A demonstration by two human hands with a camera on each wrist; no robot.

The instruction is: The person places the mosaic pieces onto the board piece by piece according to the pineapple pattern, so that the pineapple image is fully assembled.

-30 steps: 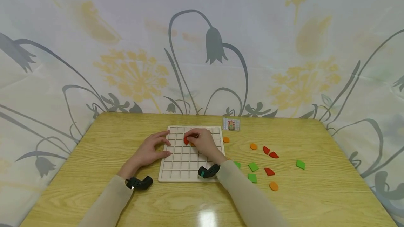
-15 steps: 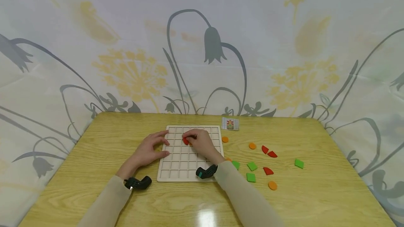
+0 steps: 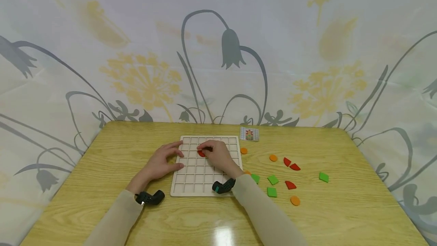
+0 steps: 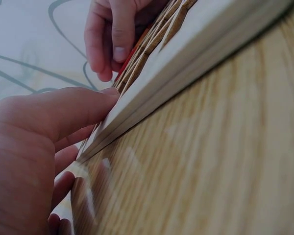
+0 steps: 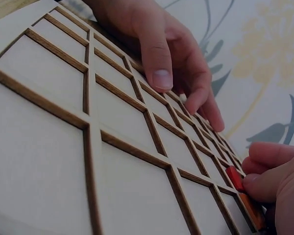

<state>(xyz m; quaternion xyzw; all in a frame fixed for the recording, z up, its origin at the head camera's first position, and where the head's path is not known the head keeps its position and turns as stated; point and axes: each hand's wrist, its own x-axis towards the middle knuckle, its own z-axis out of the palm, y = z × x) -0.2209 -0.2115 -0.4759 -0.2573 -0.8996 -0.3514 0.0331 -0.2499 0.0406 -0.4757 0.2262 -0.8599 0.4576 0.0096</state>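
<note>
Toward the far edge of the pale wooden grid board, the red quarter-round flat piece, pinched by the right hand, has tipped flatter, apparently settling into a cell, while the left hand, fingers spread, touches the left edge.

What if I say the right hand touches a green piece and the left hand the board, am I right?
Nearly! The right hand touches a red piece, not green, as the right wrist view shows; the left hand does touch the board.
</note>
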